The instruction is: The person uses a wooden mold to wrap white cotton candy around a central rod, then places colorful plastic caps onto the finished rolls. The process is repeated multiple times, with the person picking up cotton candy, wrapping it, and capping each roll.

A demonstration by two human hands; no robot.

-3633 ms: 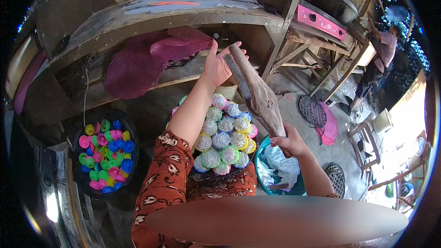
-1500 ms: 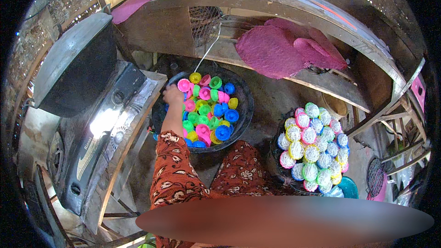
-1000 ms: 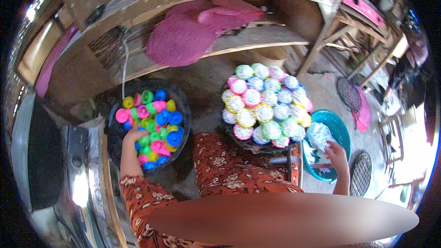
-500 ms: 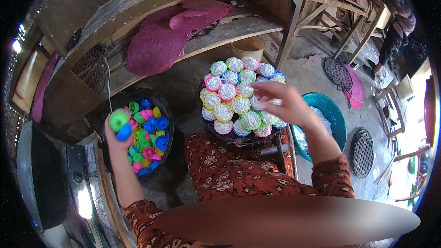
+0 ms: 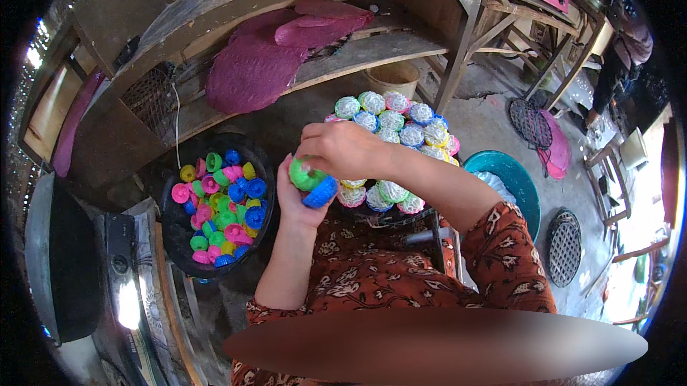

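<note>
My left hand (image 5: 292, 206) is cupped around a green plastic cup (image 5: 304, 175) and a blue plastic cup (image 5: 322, 193), both small and ribbed. Over the green cup bends my right hand (image 5: 347, 148), its fingers drawn together and its fingertips at the cup's rim; whether they pinch anything else is hidden. Just beyond my hands stands a heap of similar coloured cups filled with white noodle-like strands (image 5: 392, 120), partly covered by my right hand and forearm. To the left, a round black basin (image 5: 177, 259) holds many loose pink, green, blue and yellow cups (image 5: 223, 203).
Right of the filled cups is a teal tub (image 5: 528, 200) with pale plastic inside. Behind them are a beige bucket (image 5: 393, 78) and a wooden bench (image 5: 372, 46) with purple mesh sheets (image 5: 257, 71). A wok (image 5: 64, 264) is at far left. Another person (image 5: 630, 46) is at far right.
My left hand has moved right, away from the black basin, carrying the green and blue cups. My right hand has moved left from the filled cups, and the two hands now meet.
</note>
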